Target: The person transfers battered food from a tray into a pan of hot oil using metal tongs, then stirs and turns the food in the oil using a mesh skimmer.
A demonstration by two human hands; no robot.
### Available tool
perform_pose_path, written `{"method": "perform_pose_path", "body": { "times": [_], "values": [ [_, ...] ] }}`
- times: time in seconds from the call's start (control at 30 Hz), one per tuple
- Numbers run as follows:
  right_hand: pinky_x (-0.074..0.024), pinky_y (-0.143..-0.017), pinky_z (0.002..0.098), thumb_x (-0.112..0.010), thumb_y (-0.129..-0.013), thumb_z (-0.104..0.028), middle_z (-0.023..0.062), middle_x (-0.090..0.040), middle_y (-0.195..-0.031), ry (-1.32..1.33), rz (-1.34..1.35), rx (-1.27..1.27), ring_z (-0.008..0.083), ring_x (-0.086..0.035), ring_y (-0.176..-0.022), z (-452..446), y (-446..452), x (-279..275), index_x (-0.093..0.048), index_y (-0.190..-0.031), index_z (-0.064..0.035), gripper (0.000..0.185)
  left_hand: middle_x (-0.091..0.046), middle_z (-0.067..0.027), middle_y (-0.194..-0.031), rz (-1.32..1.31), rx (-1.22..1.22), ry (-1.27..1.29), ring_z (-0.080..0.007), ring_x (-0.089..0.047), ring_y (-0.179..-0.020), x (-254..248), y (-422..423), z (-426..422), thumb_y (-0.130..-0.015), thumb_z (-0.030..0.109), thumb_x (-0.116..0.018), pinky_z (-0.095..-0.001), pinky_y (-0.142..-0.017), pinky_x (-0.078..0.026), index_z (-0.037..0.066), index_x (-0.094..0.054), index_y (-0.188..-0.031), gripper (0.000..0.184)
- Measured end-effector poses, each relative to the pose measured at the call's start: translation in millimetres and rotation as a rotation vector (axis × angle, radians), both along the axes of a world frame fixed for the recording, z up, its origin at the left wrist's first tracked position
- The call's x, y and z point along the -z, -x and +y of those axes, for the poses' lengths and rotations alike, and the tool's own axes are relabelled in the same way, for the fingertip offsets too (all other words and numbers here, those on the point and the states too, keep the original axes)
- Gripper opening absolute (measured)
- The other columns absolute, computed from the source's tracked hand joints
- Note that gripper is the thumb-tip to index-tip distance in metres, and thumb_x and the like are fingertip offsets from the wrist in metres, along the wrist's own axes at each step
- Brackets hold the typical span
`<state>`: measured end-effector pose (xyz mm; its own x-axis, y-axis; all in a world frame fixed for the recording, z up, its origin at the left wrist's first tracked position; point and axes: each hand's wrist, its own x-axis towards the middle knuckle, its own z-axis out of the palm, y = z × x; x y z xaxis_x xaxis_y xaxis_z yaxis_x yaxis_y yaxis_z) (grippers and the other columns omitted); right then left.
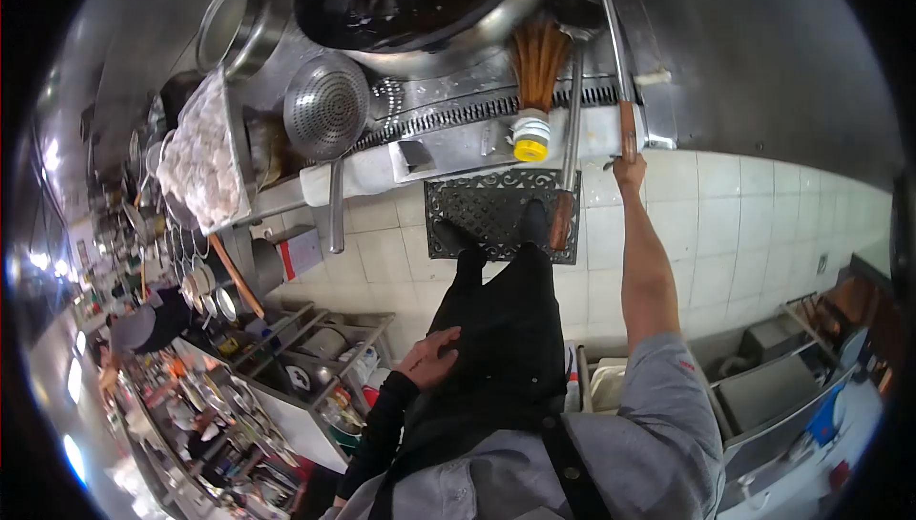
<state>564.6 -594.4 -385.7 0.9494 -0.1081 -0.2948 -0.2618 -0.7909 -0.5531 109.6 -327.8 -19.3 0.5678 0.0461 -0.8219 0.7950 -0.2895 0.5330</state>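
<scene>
Right of the wok [496,29], the right hand [629,173] is gripping a wooden-handled tool [626,119], fingers clenched. The left hand [429,360] is hanging, fingers slightly spread.

Pale tiled floor [763,205], dark openwork mat [496,203], metal shelving [367,358], and probably ceiling lamps [74,380] far left.
</scene>
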Motion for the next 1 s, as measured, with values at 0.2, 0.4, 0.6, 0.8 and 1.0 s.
{"method": "perform_pose_path", "body": {
  "times": [0.2, 0.4, 0.6, 0.8, 1.0],
  "values": [
    [-0.0537, -0.071, 0.0547, -0.068, -0.087, -0.021, 0.0306, -0.068, -0.078, 0.061, -0.152, -0.173, 0.0487, -0.07, -0.081, -26, 60, -41, -0.071, -0.077, 0.0071, 0.03, -0.064, -0.0155, -0.136, -0.152, -0.045, -0.048, -0.0259, -0.061, -0.127, -1, -13, 9, -0.094, 0.013, -0.065, -0.0377, -0.105, -0.05, 0.005, -0.05, -0.148, 0.056],
    [-0.0549, -0.07, 0.0515, -0.067, -0.087, -0.026, 0.0262, -0.071, -0.08, 0.175, -0.149, -0.16, 0.0439, -0.071, -0.075, -63, 147, -212, -0.073, -0.087, 0.0056, 0.032, -0.069, -0.016, -0.128, -0.393, 0.053, -0.047, -0.0283, -0.067, -0.119, -12, -57, 11, -0.096, 0.013, -0.064, -0.037, -0.101, -0.053, 0.003, -0.056, -0.141, 0.046],
    [-0.0424, -0.05, 0.0448, -0.062, -0.088, -0.001, 0.0152, -0.056, -0.062, 0.05, -0.772, -0.163, 0.0338, -0.054, -0.051, -12, 201, -482, -0.058, -0.073, 0.0007, 0.016, -0.071, -0.0146, -0.126, -0.691, 0.187, 0.149, -0.0264, -0.07, -0.114, -45, -120, 14, -0.104, 0.025, -0.058, -0.0357, -0.1, -0.054, 0.0, -0.062, -0.135, 0.04],
    [-0.0526, -0.057, 0.0383, -0.063, -0.086, 0.003, 0.0185, -0.069, -0.082, -0.126, -1.088, -0.411, 0.0319, -0.068, -0.067, 96, 248, -613, -0.068, -0.102, 0.0089, 0.018, -0.064, -0.0153, -0.137, -0.465, -0.164, 1.011, -0.0245, -0.061, -0.127, -166, -144, 36, -0.11, 0.04, -0.048, -0.0371, -0.107, -0.048, -0.002, -0.054, -0.143, 0.055],
    [-0.0597, -0.08, 0.0418, -0.064, -0.084, 0.01, 0.0246, -0.07, -0.109, -0.457, -0.909, -1.165, 0.0334, -0.072, -0.09, 188, 313, -615, -0.062, -0.125, 0.0085, 0.041, -0.062, -0.0179, -0.136, -0.76, -0.63, 1.658, -0.0328, -0.053, -0.136, -239, -95, 108, -0.104, 0.034, -0.057, -0.0488, -0.115, -0.037, 0.0, -0.046, -0.149, 0.057]
  ]
}}
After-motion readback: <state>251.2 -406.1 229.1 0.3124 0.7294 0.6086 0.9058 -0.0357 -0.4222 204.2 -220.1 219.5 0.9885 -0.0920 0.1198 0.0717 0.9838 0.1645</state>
